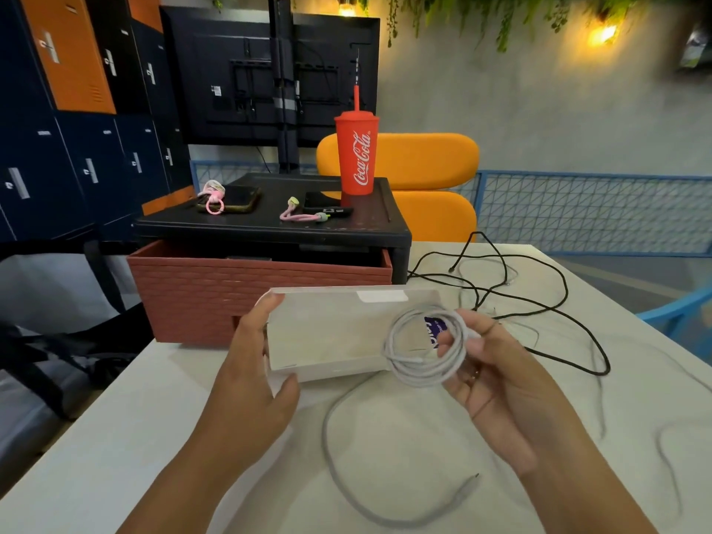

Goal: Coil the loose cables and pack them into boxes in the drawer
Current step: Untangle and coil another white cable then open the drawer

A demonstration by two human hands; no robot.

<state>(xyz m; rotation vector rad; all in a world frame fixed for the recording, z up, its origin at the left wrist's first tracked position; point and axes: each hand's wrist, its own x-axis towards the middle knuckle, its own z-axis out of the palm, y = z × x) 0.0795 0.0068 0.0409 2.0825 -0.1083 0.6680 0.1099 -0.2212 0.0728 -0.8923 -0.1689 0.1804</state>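
My left hand [256, 364] grips the left end of a flat white box [335, 333], held above the table. My right hand [489, 364] pinches a coiled white cable [424, 346] in front of the box's right end. A loose grey-white cable [346, 456] lies curved on the table below, its plug end [468, 489] near my right forearm. A black cable [539, 302] sprawls in loops on the table to the right. Behind the box, the reddish-brown drawer [231, 291] of a black desk organiser [269, 225] stands pulled out.
On the organiser stand a red Coca-Cola cup [356, 156], two phones [231, 200] and pink straps [302, 215]. An orange chair [424, 175] and a monitor back [250, 71] are behind. Thin white cables [670, 456] trail at the table's right edge. A dark bag [50, 364] lies left.
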